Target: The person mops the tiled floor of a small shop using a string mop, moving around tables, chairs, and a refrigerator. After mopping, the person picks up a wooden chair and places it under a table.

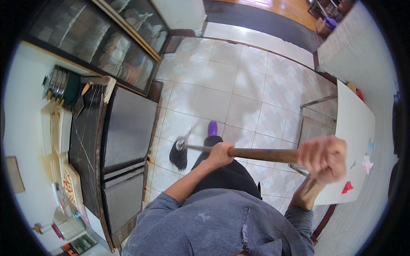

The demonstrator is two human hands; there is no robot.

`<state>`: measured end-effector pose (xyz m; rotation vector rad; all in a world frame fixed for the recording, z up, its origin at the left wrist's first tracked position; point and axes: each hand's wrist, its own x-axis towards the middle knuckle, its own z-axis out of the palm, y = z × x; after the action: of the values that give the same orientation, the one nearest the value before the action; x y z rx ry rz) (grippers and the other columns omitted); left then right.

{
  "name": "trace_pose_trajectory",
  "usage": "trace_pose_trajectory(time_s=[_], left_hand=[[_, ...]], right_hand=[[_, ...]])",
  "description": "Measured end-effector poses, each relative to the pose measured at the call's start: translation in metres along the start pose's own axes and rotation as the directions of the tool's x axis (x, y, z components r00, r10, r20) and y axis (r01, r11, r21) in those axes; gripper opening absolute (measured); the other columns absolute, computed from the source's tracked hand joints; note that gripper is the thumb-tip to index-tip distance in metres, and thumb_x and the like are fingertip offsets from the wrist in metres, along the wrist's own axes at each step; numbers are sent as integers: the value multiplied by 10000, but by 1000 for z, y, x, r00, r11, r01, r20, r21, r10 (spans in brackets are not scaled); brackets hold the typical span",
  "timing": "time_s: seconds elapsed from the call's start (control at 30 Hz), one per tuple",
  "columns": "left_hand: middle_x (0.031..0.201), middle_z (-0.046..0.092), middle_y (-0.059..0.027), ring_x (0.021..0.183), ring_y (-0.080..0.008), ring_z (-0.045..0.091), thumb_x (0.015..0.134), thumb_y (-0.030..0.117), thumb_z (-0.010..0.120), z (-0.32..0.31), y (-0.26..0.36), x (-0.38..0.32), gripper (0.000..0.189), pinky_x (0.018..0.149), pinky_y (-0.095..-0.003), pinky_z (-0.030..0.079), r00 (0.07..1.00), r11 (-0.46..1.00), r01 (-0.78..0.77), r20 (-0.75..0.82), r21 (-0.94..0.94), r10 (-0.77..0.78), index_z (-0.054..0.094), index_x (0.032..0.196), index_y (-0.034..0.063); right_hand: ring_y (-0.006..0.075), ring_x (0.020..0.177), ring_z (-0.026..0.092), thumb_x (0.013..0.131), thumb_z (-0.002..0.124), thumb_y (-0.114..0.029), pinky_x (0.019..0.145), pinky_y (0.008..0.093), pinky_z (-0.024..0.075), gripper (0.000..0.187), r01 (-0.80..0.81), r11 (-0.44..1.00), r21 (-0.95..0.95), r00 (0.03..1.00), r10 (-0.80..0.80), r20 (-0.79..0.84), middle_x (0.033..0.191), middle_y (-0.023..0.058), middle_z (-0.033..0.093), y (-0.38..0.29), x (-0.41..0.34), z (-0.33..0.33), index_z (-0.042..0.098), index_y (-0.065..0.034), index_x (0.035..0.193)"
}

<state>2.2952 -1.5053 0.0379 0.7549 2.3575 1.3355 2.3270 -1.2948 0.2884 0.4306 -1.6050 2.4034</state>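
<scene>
A mop with a wooden handle (264,155) slants across in front of my body. My left hand (221,153) is wrapped around the lower part of its shaft, above my thigh. Near the top end, my right hand (322,158) grips the handle; it is slightly blurred and covers the tip. The dark, stringy mop head (178,156) rests on the pale tiled floor (214,99), to the left of my leg. A purple shoe (212,128) shows on one foot, just right of the mop head; my other foot is hidden.
Along the left runs a dark stone counter (88,134) over grey cabinet doors (131,124), with a glass-fronted cabinet (112,41) beyond. A white-topped table (349,153) with metal legs stands at the right wall. A raised white threshold (256,41) crosses the far doorway.
</scene>
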Motion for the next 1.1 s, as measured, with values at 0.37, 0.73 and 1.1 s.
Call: trace_pose_trajectory(time_s=[0.37, 0.73, 1.1], left_hand=[[789, 564, -91, 823, -306, 551, 582, 50, 644, 11, -41, 130, 196, 715, -417, 441, 881, 896, -413, 320, 162, 348, 533, 735, 103], [1214, 478, -157, 1092, -355, 447, 624, 102, 722, -82, -115, 193, 502, 890, -414, 406, 987, 987, -159, 4, -29, 160, 496, 1072, 115], [1165, 495, -108, 1184, -403, 360, 648, 176, 732, -62, -110, 186, 362, 870, -524, 349, 907, 911, -376, 271, 169, 324, 505, 929, 144]], right_hand=[[205, 372, 422, 559, 595, -245, 427, 332, 360, 270, 179, 928, -326, 973, -217, -82, 424, 43, 440, 49, -64, 41, 436, -58, 447], [283, 545, 408, 499, 505, -35, 573, 345, 369, 136, 257, 750, -610, 956, -288, 48, 547, 86, 369, 250, 54, 36, 375, -46, 541], [281, 573, 497, 542, 453, -8, 724, 413, 441, 40, 60, 757, -650, 864, -366, -346, 620, 133, 506, 211, -10, 77, 463, 5, 578]])
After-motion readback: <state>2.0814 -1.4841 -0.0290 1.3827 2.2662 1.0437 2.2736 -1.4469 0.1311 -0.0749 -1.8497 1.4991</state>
